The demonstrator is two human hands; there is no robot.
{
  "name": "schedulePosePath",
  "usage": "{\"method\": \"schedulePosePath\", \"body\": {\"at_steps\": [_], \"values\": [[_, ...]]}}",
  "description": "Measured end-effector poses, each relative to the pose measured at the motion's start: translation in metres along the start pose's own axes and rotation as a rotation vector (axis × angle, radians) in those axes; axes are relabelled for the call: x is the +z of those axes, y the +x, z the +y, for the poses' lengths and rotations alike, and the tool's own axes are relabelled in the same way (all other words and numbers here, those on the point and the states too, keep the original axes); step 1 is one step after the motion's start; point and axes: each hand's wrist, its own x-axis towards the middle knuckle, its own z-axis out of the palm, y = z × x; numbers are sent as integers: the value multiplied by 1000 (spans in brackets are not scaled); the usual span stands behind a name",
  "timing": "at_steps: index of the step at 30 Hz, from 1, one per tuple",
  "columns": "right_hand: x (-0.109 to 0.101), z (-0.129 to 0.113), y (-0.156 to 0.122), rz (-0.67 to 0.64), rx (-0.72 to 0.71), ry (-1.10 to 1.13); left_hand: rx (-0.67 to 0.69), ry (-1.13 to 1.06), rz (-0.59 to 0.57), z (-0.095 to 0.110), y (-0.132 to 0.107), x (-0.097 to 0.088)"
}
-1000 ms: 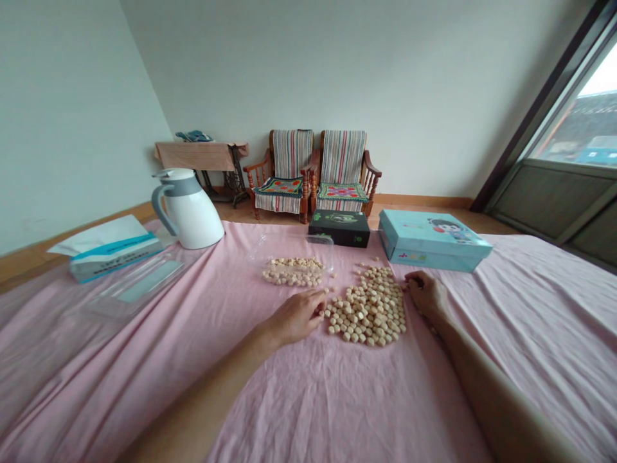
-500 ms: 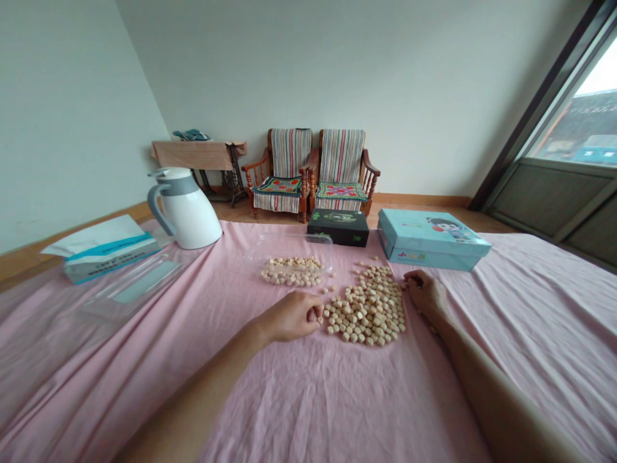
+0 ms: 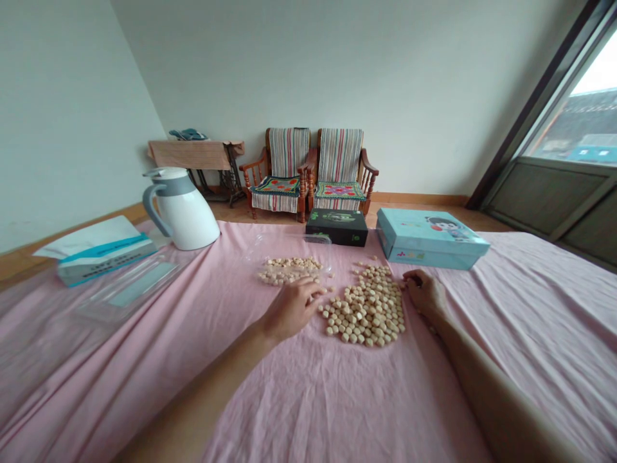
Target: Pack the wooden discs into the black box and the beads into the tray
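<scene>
A pile of small pale wooden-looking blocks (image 3: 369,308) with rounded edges is spread on the pink cloth. To its left, my left hand (image 3: 295,305) reaches forward, palm down, with its fingers stretched out and slightly apart near a few loose blocks. Just beyond that hand sits a clear plastic container (image 3: 260,247), which has more of the same blocks (image 3: 289,271) in it. My right hand (image 3: 425,292) rests on the cloth at the pile's right edge. Its fingers are curled in towards the thumb, and what they may hold is hidden.
Behind the pile lie a black box (image 3: 337,228) and a light blue box (image 3: 434,241). On the left stand a white jug (image 3: 186,215), a tissue pack (image 3: 103,254) and a flat clear plastic case (image 3: 130,289). Two wooden chairs (image 3: 308,173) are against the far wall.
My left hand has moved slightly forward, and its fingers have gone from curled beside the pile to stretched out by the container. My right hand has stayed in place.
</scene>
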Motion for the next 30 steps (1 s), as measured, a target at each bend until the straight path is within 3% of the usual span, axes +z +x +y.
{"method": "schedulePosePath", "body": {"at_steps": [2, 5, 9, 13, 15, 18, 21, 26, 30], "values": [[0, 0, -1, 8, 27, 37, 13, 32, -133, 0, -4, 10], [-3, -1, -1, 21, 110, 225, -3, 50, -165, -3, -8, 20], [-11, 5, 6, 169, 208, 419, -25, 60, -140, -2, -6, 18], [-23, 22, 15, 367, 289, 238, -26, 28, 25, 4, 0, 4], [-27, 29, 16, 342, 307, 35, -12, 32, 158, 6, 4, -4], [-29, 32, 12, 170, 286, -270, -28, 75, 358, 4, 8, -15], [-27, 27, 8, 38, 249, -402, -90, 170, 479, -7, 13, -22], [-24, 24, 7, 12, 232, -436, -125, 366, 539, -32, 18, -24], [-24, 23, 7, 13, 229, -441, 0, 368, 528, -28, 14, -17]]}}
